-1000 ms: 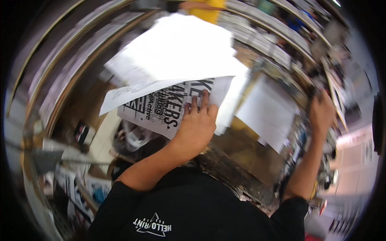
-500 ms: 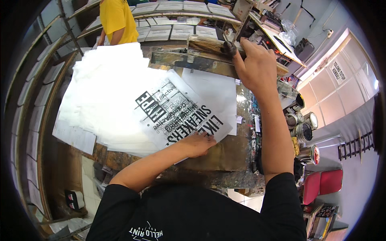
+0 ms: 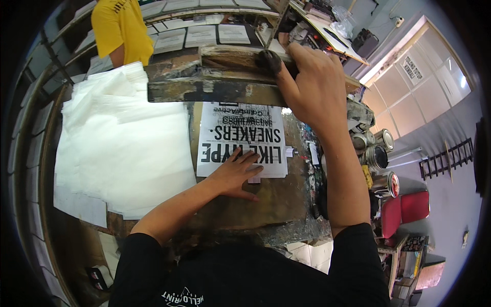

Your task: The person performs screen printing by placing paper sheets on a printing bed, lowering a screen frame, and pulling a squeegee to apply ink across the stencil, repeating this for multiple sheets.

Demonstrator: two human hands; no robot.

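My left hand lies flat with its fingers spread over the near edge of a white sheet printed in bold black lettering. The sheet rests squarely on a brown, ink-stained worktable, and its far end is hidden beneath a raised wooden screen-printing frame. My right hand is closed round the near right part of that frame, its thumb dark with ink. To the left of the printed sheet spreads a loose pile of thin white sheets.
Paint cans stand along the table's right side, with a red chair beyond. At the far left a person in a yellow shirt stands by racks holding printed sheets. A shelf rack runs down the left.
The printed sheet has turned from a slant to lie straight, farther from the white pile. My left hand has gone from closed at its edge to spread on it. My view has shifted right.
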